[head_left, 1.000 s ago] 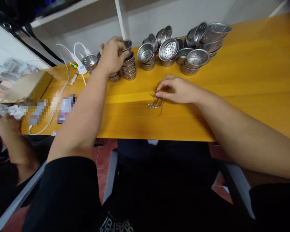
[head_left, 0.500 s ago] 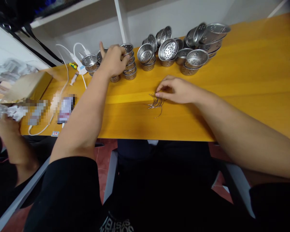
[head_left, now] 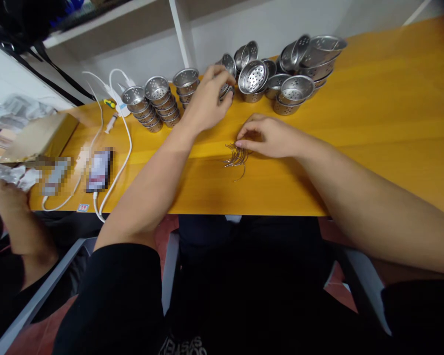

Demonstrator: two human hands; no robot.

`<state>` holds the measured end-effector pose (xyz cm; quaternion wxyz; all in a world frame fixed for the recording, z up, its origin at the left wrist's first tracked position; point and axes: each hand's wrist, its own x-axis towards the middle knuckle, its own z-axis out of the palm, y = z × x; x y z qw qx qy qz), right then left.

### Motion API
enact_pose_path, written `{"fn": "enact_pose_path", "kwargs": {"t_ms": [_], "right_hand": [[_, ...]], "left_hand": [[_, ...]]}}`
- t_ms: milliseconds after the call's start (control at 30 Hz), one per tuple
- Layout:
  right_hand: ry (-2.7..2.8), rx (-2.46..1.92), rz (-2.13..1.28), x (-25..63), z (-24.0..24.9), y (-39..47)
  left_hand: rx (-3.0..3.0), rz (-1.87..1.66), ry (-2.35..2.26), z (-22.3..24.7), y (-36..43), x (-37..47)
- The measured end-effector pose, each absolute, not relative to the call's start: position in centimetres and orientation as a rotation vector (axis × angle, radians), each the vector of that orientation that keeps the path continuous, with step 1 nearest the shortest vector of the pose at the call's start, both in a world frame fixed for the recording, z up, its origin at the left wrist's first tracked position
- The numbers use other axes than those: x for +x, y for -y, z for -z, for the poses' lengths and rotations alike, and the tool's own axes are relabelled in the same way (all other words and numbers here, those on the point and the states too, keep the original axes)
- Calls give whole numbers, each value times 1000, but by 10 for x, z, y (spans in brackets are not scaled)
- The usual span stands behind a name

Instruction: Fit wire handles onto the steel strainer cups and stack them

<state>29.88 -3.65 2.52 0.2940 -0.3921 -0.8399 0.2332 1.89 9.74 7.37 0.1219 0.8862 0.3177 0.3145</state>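
My left hand (head_left: 210, 98) reaches across the desk with its fingers curled around a small perforated metal cup (head_left: 226, 91), most of which the hand hides. In a pinch between thumb and forefinger, my right hand (head_left: 264, 135) has a bunch of thin curved metal wires (head_left: 237, 157), which rest on the desktop. One wire lies curved lower than the others. Left of my left hand stand stacks of similar cups (head_left: 157, 89) (head_left: 185, 80); to its right are more cups (head_left: 252, 78), some tilted or nested.
Further right are more piled cups (head_left: 296, 89). On the left of the yellow desk (head_left: 373, 123) lie a phone (head_left: 99, 170), white cables (head_left: 128, 143), a syringe (head_left: 111, 123) and a cardboard box (head_left: 46, 135). Another person's hand (head_left: 7, 197) is at the far left.
My left hand has moved right, from the stacked cups on the left to the cup beside them. My right hand keeps its pinch on the wires in about the same place.
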Motion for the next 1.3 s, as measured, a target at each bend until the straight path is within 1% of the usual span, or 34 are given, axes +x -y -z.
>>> {"fn": "enact_pose_path", "kwargs": {"t_ms": [100,200,267,467,600,767,867,1100,1233,1300], "right_hand": [[2233,-1045,-627,299,-26,37],[2239,-1058,-640,298,-27,38],[2235,-1063,-645,298,-28,39],[2217,-1070,-643,299,-28,38],[2162,-1140,-590,300,-26,37],[2084,-1233,-504,304,-27,36],[2113,-1224,-505,305,-29,37],[2166,-1193,-570,307,-23,32],[2157,-1228,-551,311,-17,26],[2152,-1239,-540,312,-16,25]], "left_hand": [[2506,-874,-1130,-40,-122,33],[2436,-729,-1231,-18,-143,36],[2452,-668,-1279,-17,-140,37],[2558,-612,-1336,-40,-91,45],[2568,-652,-1265,-20,-104,40],[2553,-864,-877,14,-125,33],[2552,-842,-794,14,-115,40],[2506,-719,-778,2,-102,70],[2476,-732,-778,5,-102,78],[2466,-803,-786,4,-103,76]]}}
